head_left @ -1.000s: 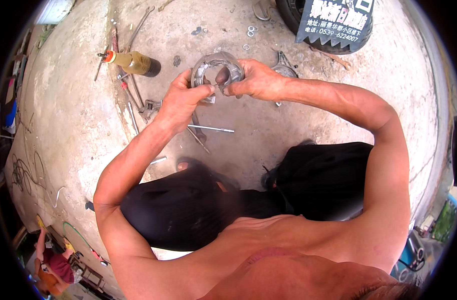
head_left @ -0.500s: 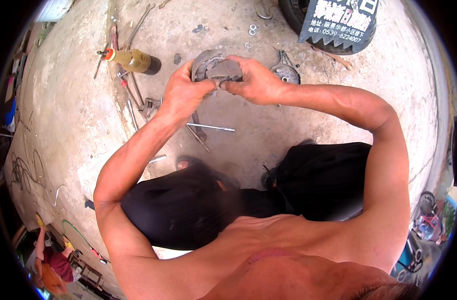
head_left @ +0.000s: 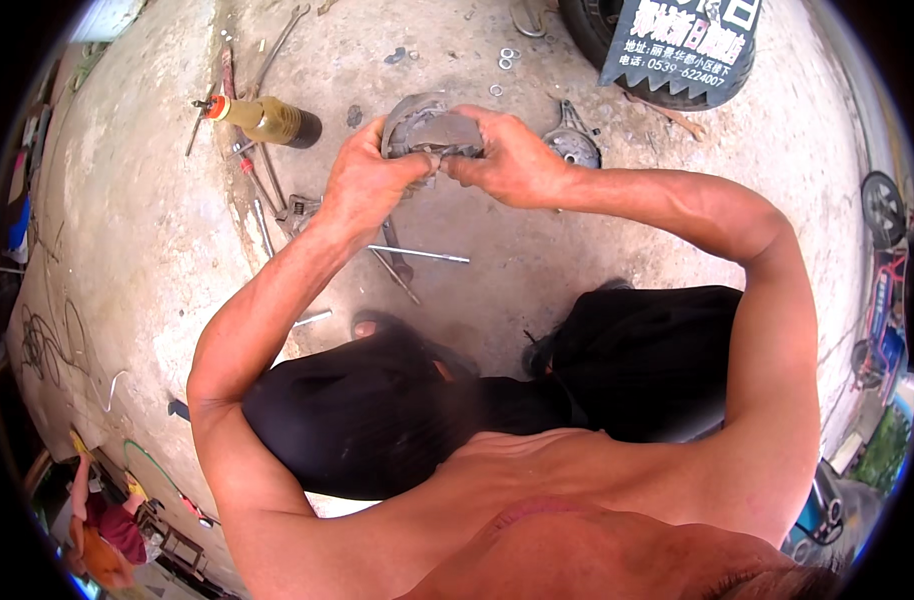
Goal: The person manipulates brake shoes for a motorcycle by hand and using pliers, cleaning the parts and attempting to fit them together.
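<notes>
A pair of grey curved brake shoes (head_left: 433, 128) is held up over the floor, one overlapping the other. My left hand (head_left: 367, 178) closes round their left end, thumb along the near edge. On the opposite end, my right hand (head_left: 512, 158) grips with its fingers behind and its thumb in front. Both thumbs almost meet at the near side, where small details are hidden. Beyond my right wrist lies a round metal brake plate (head_left: 574, 147) with an arm.
Left of my hands lies a bottle of yellowish liquid (head_left: 267, 120). An adjustable wrench (head_left: 299, 212) and a thin metal rod (head_left: 422, 254) are nearer me. A tyre (head_left: 589, 40) with a dark sign (head_left: 682, 45) stands far right. Another person (head_left: 112, 530) is at lower left.
The brake shoes have shifted slightly against each other in my hands, the front one now further left and higher. At the right edge, a red and blue vehicle has moved forward.
</notes>
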